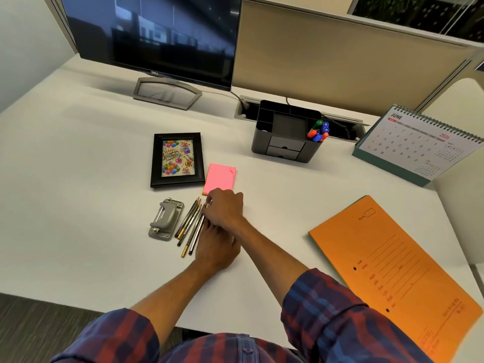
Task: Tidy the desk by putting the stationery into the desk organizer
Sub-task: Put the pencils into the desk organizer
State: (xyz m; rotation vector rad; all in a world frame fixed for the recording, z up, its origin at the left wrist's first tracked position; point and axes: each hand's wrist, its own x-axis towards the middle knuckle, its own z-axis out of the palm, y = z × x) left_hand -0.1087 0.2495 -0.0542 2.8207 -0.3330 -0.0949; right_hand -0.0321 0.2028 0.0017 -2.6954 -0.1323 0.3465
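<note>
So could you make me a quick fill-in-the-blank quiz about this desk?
1. Both hands reach for the loose ____ beside the grey metal hole punch.
2. The square sticky-note pad is ____ in colour.
3. The spiral desk calendar shows the month ____.
4. Marker pens stand in the dark plastic desk ____.

Missing: pencils; pink; June; organizer

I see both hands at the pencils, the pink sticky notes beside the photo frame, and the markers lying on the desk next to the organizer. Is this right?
Not quite. The head view shows the markers standing inside the organizer, in its right compartment, not lying on the desk. The rest holds: both the left hand and right hand are at the pencils, and the pink sticky notes lie beside the photo frame.
</note>
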